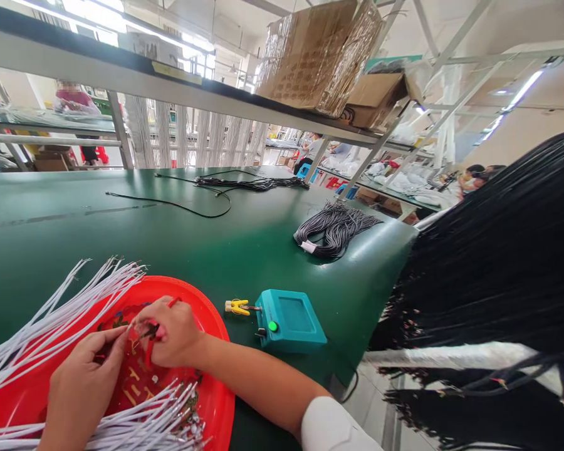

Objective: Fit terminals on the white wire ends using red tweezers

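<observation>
Over a red plastic basin (220, 382), my two hands work close together. My right hand (176, 332) is closed around red-handled pliers or cutters (151, 332), whose dark jaws point toward my left fingertips. Thumb and forefinger of my left hand (87, 373) pinch a thin piece right at the jaws, seemingly the end of a white cable. White cables (75, 313) with bared ends lie across the basin's far left rim. Another bundle of white cables (145, 416) rests in the near part of the basin, below my hands, its tips showing exposed shiny ends.
A teal box with a green button (291, 319) and a yellow clip (237, 307) sits right of the basin. A coiled grey-black cable bundle (333, 228) and loose black cables (254, 183) lie farther back. Black cables (498, 250) hang at the right; a shelf (216, 94) crosses above.
</observation>
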Demonstrator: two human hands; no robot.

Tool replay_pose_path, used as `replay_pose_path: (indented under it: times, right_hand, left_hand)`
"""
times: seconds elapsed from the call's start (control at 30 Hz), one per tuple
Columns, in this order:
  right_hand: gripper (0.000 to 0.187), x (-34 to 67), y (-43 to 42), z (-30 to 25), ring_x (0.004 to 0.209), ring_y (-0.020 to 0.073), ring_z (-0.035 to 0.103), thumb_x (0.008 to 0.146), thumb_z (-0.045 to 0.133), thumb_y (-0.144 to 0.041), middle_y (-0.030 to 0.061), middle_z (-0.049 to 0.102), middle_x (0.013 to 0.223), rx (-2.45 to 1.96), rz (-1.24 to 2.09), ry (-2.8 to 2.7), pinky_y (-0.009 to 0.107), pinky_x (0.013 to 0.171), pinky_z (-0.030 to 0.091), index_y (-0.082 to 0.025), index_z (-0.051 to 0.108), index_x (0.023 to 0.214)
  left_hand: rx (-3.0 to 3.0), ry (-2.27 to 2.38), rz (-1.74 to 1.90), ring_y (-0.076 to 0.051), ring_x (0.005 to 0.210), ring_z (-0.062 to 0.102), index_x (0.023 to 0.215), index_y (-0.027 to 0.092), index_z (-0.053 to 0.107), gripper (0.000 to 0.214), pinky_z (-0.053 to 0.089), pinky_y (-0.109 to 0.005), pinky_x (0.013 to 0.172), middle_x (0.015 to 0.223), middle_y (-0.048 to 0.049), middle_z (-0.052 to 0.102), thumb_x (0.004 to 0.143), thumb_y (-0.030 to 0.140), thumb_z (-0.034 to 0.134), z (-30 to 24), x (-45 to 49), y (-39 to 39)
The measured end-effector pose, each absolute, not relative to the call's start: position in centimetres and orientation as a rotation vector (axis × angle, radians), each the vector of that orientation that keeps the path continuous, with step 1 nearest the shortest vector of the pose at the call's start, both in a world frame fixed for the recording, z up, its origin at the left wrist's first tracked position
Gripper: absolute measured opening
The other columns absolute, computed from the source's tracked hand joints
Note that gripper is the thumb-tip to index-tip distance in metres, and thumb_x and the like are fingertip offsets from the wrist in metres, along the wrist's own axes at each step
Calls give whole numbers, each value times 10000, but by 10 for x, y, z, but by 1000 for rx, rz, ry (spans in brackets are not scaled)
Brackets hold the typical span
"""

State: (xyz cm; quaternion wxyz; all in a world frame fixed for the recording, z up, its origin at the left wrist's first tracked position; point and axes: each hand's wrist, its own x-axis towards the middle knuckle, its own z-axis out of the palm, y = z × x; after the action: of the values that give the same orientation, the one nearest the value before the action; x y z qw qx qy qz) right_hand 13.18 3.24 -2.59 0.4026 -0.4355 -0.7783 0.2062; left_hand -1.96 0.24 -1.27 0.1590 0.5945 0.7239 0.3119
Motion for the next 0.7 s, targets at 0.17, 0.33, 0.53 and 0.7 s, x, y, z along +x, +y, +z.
replay_pose_path:
  times: [0.17, 0.33, 0.53, 0.7]
  right_hand:
    - [167, 134, 38, -23, 798, 141, 632, 759, 547, -237, 11, 665, 869, -1084, 764, -1829, 254, 729, 493, -210, 512, 919]
    - [150, 137, 39, -22, 724, 122, 616, 715, 566, -148, -10, 652, 817, -1091, 728, -1933, 218, 675, 479, -209, 525, 846]
    - [145, 142, 45, -25, 678, 122, 585, 710, 547, -149, -14, 628, 776, -1038, 751, -2023, 210, 616, 455, -204, 533, 842]
    - [174, 145, 57, -36, 605, 94, 514, 652, 560, -75, -45, 552, 684, -1000, 1040, -1960, 179, 542, 417, -190, 529, 778]
  left_hand:
    - [1914, 1921, 838, -139, 581, 614, 745, 321, 665, 106, 438, -220, 500, 792, 72, 698, 707, 355, 572, -15, -21, 3]
    - [2083, 1865, 811, -160, 629, 637, 802, 254, 673, 227, 454, -224, 517, 827, -3, 700, 755, 375, 487, -18, -22, 2]
    - [2208, 1851, 688, -171, 726, 652, 846, 245, 666, 276, 472, -232, 577, 907, -12, 690, 794, 353, 418, -24, -21, 1]
    - [2265, 1828, 612, -186, 750, 647, 850, 233, 658, 305, 471, -258, 589, 909, -25, 680, 815, 330, 371, -26, -20, 0]
